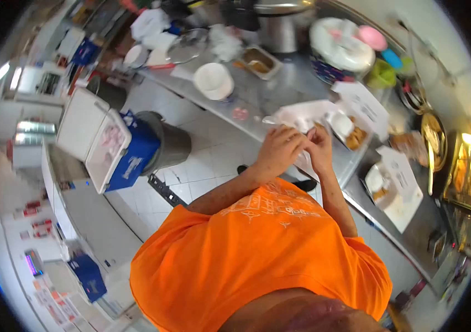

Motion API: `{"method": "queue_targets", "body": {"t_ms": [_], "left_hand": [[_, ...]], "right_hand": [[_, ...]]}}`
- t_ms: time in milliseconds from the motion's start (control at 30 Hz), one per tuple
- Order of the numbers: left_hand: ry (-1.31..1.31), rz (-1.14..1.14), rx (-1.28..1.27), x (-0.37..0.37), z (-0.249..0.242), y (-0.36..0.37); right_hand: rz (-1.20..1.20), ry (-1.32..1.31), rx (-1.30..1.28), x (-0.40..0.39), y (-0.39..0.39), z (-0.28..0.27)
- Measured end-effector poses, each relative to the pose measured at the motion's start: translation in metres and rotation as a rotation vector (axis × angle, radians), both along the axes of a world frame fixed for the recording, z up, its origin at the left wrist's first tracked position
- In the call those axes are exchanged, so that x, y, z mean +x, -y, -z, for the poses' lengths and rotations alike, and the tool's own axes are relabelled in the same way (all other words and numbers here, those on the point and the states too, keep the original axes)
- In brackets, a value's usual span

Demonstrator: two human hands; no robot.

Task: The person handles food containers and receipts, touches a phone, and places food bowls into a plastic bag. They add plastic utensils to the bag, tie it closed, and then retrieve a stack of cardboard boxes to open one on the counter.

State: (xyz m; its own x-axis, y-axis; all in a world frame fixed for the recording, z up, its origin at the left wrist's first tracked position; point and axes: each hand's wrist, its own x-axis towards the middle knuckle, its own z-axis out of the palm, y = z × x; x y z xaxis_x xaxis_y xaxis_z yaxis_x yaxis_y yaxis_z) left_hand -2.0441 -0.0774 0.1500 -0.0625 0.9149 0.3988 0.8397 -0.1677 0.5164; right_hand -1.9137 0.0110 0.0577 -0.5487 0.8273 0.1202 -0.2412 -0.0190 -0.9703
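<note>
My left hand [281,148] and my right hand [319,147] meet at the near edge of the steel counter [252,105]. Fingers of both are bent together around something small and whitish that I cannot make out. Just beyond them lies an open white box [296,113]. To its right, another open box [372,110] holds a white tub [341,125] and golden-brown food [357,135]. A third open box [398,191], farther right, also has a white tub and some brown food in it.
A white round container [213,81], a metal tray [260,62] and a large pot [284,25] stand on the counter. Left are an open blue cooler [133,157] and a grey bin [172,141]. A lit fryer or warmer [462,171] is far right.
</note>
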Motion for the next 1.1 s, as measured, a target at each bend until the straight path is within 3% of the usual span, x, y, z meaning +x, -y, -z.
{"method": "queue_targets", "body": {"t_ms": [67, 100, 167, 200, 300, 333, 367, 467, 533, 667, 767, 833, 867, 900, 967, 1033, 1100], "left_hand": [[-0.042, -0.046, -0.004, -0.049, 0.005, 0.028], [-0.073, -0.049, -0.018, -0.071, 0.009, 0.039], [-0.035, -0.100, -0.029, -0.117, 0.009, 0.063], [0.007, -0.179, -0.033, -0.140, 0.008, 0.075], [0.068, -0.286, -0.037, -0.202, -0.001, 0.104], [0.095, -0.301, -0.051, -0.217, -0.003, 0.112], [0.096, -0.307, -0.047, -0.232, -0.002, 0.119], [0.002, -0.386, -0.004, -0.270, 0.002, 0.128], [-0.073, -0.445, -0.024, -0.290, 0.002, 0.127], [-0.074, -0.469, -0.018, -0.324, 0.006, 0.114], [-0.144, -0.436, -0.036, -0.356, 0.008, 0.099], [-0.153, -0.414, -0.039, -0.376, 0.010, 0.085], [-0.160, -0.433, -0.030, -0.385, 0.008, 0.078], [-0.146, -0.432, 0.004, -0.393, 0.006, 0.072], [-0.146, -0.439, 0.034, -0.415, 0.000, 0.063], [-0.058, -0.436, 0.042, -0.424, -0.008, 0.061], [-0.043, -0.425, 0.067, -0.437, -0.017, 0.060]], "right_hand": [[-0.210, 0.454, -0.336, -0.047, 0.013, -0.022], [-0.230, 0.459, -0.319, -0.079, 0.021, -0.032], [-0.045, 0.478, 0.081, -0.139, 0.045, -0.050], [0.032, 0.310, 0.324, -0.166, 0.049, -0.026], [-0.004, 0.163, 0.229, -0.240, 0.071, -0.032], [-0.034, 0.329, 0.387, -0.258, 0.075, -0.054], [-0.039, 0.328, 0.392, -0.277, 0.079, -0.055], [-0.075, 0.205, 0.212, -0.326, 0.085, -0.059], [0.071, 0.444, 0.583, -0.346, 0.085, -0.064], [0.036, 0.478, 0.575, -0.385, 0.064, -0.068], [0.162, 0.415, 0.778, -0.413, 0.040, -0.084], [-0.189, 0.674, 0.206, -0.433, 0.018, -0.098], [-0.366, 0.737, 0.232, -0.444, -0.001, -0.079], [-0.379, 0.725, 0.246, -0.458, -0.007, -0.069], [-0.483, 0.059, -0.634, -0.483, -0.007, -0.055], [-0.560, -0.035, -0.742, -0.506, -0.001, -0.068], [-0.595, -0.296, -0.987, -0.515, 0.016, -0.082]]}}
